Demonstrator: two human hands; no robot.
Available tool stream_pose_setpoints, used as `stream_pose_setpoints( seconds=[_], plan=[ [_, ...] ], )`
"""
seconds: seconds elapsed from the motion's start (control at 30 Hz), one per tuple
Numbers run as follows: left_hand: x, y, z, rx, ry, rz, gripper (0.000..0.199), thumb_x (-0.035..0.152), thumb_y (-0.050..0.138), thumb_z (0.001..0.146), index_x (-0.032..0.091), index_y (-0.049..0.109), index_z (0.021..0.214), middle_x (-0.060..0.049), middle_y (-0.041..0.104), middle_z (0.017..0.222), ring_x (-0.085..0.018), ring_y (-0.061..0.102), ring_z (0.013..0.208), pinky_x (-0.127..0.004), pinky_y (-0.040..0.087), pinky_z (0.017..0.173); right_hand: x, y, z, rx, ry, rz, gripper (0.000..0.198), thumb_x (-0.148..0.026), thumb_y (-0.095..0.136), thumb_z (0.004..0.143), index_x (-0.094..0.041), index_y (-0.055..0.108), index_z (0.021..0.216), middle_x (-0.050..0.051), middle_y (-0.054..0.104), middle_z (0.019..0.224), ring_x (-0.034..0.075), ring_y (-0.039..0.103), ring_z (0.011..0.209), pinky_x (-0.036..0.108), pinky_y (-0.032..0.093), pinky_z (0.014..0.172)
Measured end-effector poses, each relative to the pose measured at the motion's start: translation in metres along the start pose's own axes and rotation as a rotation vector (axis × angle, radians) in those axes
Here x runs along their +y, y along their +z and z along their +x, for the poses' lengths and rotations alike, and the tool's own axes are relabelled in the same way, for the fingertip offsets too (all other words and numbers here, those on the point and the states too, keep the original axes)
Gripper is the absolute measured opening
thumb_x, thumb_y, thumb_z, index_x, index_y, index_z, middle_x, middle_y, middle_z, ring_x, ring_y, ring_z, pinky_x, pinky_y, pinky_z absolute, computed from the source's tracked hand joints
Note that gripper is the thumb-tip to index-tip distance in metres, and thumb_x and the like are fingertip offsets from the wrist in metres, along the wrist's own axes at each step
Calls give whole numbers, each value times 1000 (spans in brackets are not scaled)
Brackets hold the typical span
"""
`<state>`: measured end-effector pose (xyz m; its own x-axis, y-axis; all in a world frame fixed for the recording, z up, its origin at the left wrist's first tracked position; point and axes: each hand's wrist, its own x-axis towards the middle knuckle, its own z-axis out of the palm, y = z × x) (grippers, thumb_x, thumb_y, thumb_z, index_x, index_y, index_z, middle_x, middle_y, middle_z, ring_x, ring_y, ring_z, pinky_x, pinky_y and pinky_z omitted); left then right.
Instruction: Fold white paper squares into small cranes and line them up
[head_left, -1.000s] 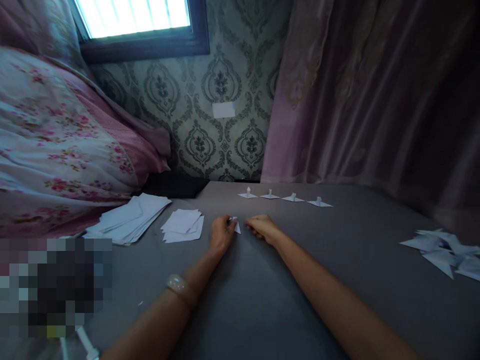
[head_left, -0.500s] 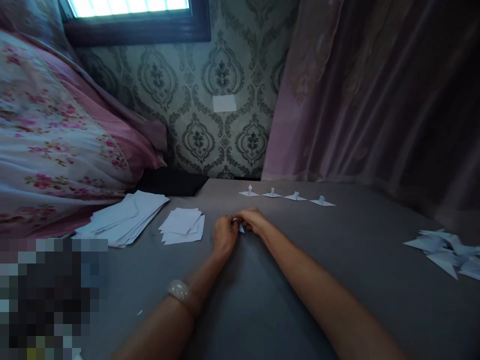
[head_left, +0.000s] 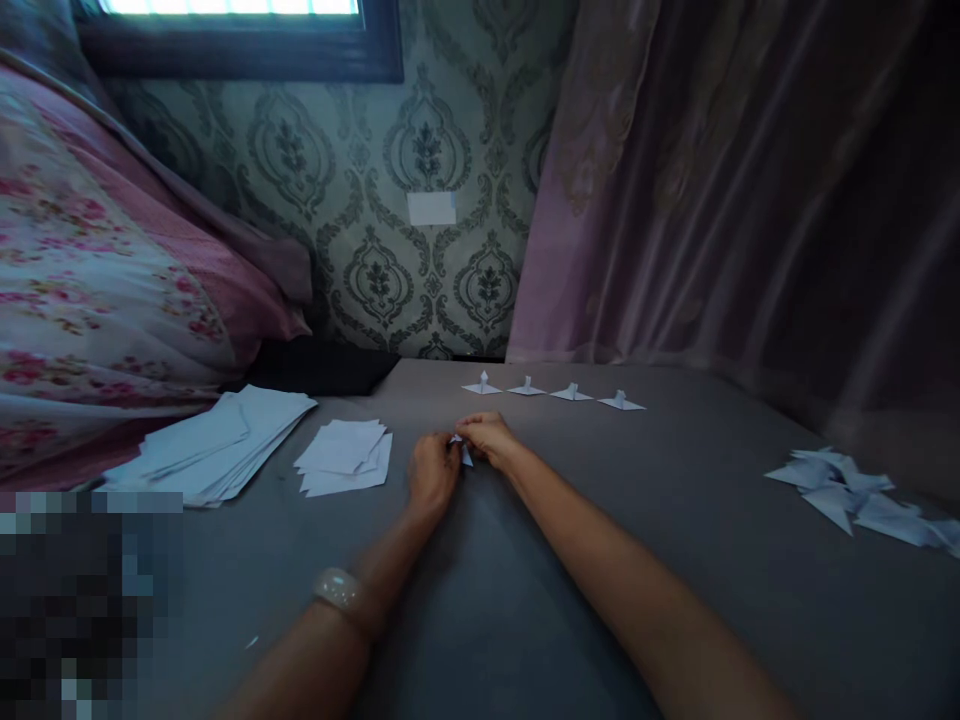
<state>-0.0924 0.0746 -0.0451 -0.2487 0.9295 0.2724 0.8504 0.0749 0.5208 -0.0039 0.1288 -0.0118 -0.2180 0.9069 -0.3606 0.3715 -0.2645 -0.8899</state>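
Between my two hands is a small folded piece of white paper, mostly covered by my fingers. My left hand is closed on its left side, with a pale bangle on that wrist. My right hand pinches at its top from the right, fingertips close to those of the left. Just beyond them, several folded white paper figures stand in a row, each with flat pointed sides and an upright middle. Left of my hands lies a loose stack of small white paper squares.
A larger stack of white sheets lies farther left, beside a dark flat item. Folded white paper pieces are heaped at the right. Curtains hang behind the grey surface. The lower left corner is pixelated.
The view has turned slightly right, so everything sits farther left. My right fingertips have shifted a little off the left ones, and a bit more of the folded paper shows.
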Motion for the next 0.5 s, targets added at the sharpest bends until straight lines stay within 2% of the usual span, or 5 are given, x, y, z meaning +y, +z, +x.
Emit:
stream_pose_setpoints(
  seconds=[0.2, 0.3, 0.43, 0.5],
  plan=[
    [1, 0, -1, 12, -11, 8, 23, 25, 50, 86, 15, 70, 83, -8, 68, 81, -18, 59, 77, -25, 34, 62, 3, -3, -1, 40, -38, 80, 30, -32, 55, 90, -15, 56, 114, 8, 59, 112, 19, 60, 93, 38, 53, 77],
    [0, 1, 0, 22, -22, 14, 23, 28, 51, 86, 14, 69, 84, -9, 68, 81, -19, 59, 78, -25, 34, 65, 10, -12, -2, 91, -57, 116, 24, -31, 55, 90, -14, 58, 107, 5, 62, 100, 14, 61, 79, 31, 53, 67],
    [0, -1, -1, 28, -30, 11, 22, 28, 52, 86, 14, 69, 83, -9, 68, 82, -19, 59, 78, -26, 35, 66, 27, -29, -14, 148, -100, 134, 12, -18, 53, 89, -10, 61, 88, 1, 61, 73, 5, 50, 50, 16, 39, 43],
    [1, -3, -2, 24, -40, 7, 22, 28, 52, 85, 14, 69, 80, -8, 67, 79, -18, 59, 75, -26, 35, 65, 36, -36, -22, 149, -143, 127, 13, -15, 52, 87, -11, 62, 80, -1, 59, 66, 4, 47, 45, 15, 35, 40]
  ],
)
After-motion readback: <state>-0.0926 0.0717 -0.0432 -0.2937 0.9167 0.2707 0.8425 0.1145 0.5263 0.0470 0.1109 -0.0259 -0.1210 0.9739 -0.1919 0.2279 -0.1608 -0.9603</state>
